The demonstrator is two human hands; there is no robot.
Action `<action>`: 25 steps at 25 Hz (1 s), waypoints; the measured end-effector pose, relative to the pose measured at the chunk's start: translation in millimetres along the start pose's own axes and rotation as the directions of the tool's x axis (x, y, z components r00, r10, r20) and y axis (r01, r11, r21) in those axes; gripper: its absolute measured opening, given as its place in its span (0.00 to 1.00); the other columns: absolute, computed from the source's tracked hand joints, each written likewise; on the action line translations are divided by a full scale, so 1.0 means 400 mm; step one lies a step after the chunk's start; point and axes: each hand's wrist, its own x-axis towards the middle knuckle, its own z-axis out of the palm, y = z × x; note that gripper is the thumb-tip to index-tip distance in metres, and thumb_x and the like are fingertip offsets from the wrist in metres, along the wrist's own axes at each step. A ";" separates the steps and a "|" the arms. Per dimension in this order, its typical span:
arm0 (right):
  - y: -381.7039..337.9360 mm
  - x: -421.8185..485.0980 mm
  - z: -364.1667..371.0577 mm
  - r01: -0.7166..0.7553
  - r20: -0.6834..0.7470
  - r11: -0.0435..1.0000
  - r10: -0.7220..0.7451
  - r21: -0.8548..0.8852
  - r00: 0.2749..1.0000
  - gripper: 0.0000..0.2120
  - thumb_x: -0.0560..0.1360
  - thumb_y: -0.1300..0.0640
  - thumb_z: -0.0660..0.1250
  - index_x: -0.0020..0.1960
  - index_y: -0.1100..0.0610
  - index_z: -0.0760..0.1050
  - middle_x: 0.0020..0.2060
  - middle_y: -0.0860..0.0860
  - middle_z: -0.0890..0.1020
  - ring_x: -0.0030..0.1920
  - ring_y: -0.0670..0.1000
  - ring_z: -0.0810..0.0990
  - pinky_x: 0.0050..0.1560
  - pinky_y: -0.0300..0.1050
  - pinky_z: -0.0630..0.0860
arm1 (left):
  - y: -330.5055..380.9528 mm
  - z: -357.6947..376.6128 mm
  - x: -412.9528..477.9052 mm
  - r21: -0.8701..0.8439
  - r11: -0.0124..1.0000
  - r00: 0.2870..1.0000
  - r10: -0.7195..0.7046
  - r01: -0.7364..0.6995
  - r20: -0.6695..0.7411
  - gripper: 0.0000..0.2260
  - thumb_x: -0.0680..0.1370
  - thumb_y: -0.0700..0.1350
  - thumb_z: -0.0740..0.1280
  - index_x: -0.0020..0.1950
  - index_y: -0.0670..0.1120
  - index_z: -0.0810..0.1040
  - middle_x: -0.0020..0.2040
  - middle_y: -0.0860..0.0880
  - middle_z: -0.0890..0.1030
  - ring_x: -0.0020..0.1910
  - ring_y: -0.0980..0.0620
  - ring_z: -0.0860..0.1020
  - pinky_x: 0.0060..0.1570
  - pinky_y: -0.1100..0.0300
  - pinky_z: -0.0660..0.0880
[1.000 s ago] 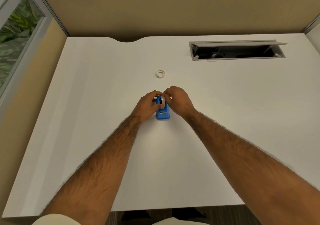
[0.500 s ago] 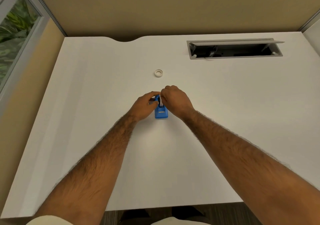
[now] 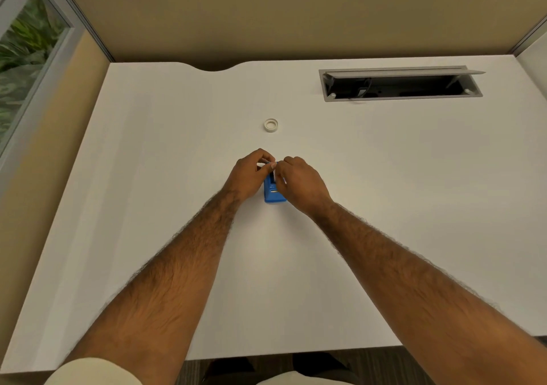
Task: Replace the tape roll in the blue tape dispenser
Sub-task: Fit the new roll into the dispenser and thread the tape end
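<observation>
A person's 2 bare hands work at a blue dispenser point(image 3: 273, 195) standing mid-desk point(image 3: 148, 177). The left hand point(image 3: 250, 177) wraps the dispenser's left side, holding it steady. The right hand point(image 3: 300, 181) has shifted since 1 second ago: its fingertips point(image 3: 278, 167) now pinch narrowly at the dispenser's top, where a sliver of white, probably the roll, shows; what exactly it grips is hidden. A second small white roll point(image 3: 271, 125) lies flat farther back, well apart and untouched. Judged from this, the roll is being seated or threaded, not yet finished.
</observation>
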 end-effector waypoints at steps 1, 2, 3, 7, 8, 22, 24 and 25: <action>-0.004 -0.006 -0.001 -0.123 -0.012 0.981 0.127 0.148 0.992 0.09 0.79 0.55 0.63 0.45 0.58 0.78 0.39 0.51 0.79 0.39 0.51 0.76 0.37 0.43 0.70 | 0.001 0.000 0.000 -0.002 1.000 1.000 0.002 -0.002 -0.002 0.08 0.81 0.48 0.66 0.56 0.46 0.79 0.55 0.49 0.82 0.52 0.51 0.81 0.53 0.59 0.77; -0.008 -0.009 -0.003 -0.262 -0.011 0.918 0.278 0.298 0.960 0.10 0.79 0.53 0.63 0.45 0.57 0.77 0.39 0.49 0.79 0.38 0.49 0.76 0.37 0.42 0.72 | 0.003 -0.001 0.001 -0.006 1.000 1.000 0.001 -0.001 -0.003 0.08 0.81 0.48 0.66 0.56 0.46 0.79 0.55 0.49 0.82 0.52 0.51 0.81 0.54 0.58 0.77; -0.010 -0.008 -0.005 -0.395 0.011 0.817 0.430 0.420 0.903 0.10 0.79 0.53 0.63 0.45 0.58 0.77 0.39 0.49 0.80 0.37 0.48 0.77 0.37 0.42 0.73 | 0.004 -0.001 0.001 -0.004 1.000 1.000 -0.005 0.005 -0.005 0.08 0.81 0.49 0.67 0.56 0.46 0.78 0.55 0.49 0.82 0.52 0.51 0.81 0.54 0.58 0.77; -0.017 0.007 -0.020 -0.727 0.446 0.193 0.677 0.659 0.585 0.18 0.79 0.52 0.65 0.50 0.68 0.80 0.35 0.57 0.82 0.29 0.50 0.77 0.26 0.39 0.73 | 0.002 -0.001 0.002 0.009 1.000 1.000 -0.014 0.014 -0.010 0.07 0.81 0.48 0.67 0.56 0.47 0.78 0.54 0.51 0.82 0.52 0.51 0.81 0.51 0.61 0.76; -0.020 0.010 -0.028 -0.748 0.511 0.114 0.662 0.654 0.548 0.18 0.79 0.51 0.66 0.51 0.68 0.80 0.33 0.56 0.81 0.27 0.48 0.75 0.23 0.36 0.70 | 0.003 0.000 0.002 0.006 1.000 1.000 -0.009 0.009 -0.008 0.07 0.81 0.48 0.67 0.56 0.47 0.79 0.53 0.51 0.82 0.51 0.51 0.81 0.50 0.61 0.75; -0.037 0.047 -0.055 -0.833 0.729 -0.148 0.581 0.533 0.363 0.09 0.74 0.58 0.74 0.50 0.63 0.81 0.32 0.52 0.77 0.27 0.44 0.72 0.19 0.30 0.68 | 0.016 0.001 -0.012 0.035 0.999 1.000 -0.008 0.009 -0.025 0.07 0.81 0.49 0.66 0.56 0.48 0.78 0.55 0.51 0.82 0.52 0.52 0.81 0.49 0.61 0.74; -0.038 0.050 -0.055 -0.835 0.739 -0.161 0.573 0.526 0.355 0.10 0.75 0.60 0.73 0.54 0.64 0.82 0.32 0.52 0.78 0.27 0.44 0.72 0.21 0.33 0.69 | 0.019 0.002 -0.014 0.052 0.999 1.000 -0.011 0.012 -0.028 0.08 0.81 0.48 0.66 0.57 0.46 0.78 0.57 0.49 0.82 0.53 0.50 0.81 0.52 0.59 0.76; -0.039 0.051 -0.052 -0.832 0.741 -0.170 0.571 0.529 0.355 0.11 0.75 0.60 0.73 0.55 0.64 0.82 0.33 0.52 0.78 0.27 0.44 0.72 0.23 0.34 0.70 | 0.022 0.003 -0.015 0.056 0.998 0.999 -0.013 0.015 -0.030 0.09 0.81 0.48 0.66 0.58 0.46 0.78 0.57 0.48 0.82 0.53 0.49 0.81 0.53 0.59 0.76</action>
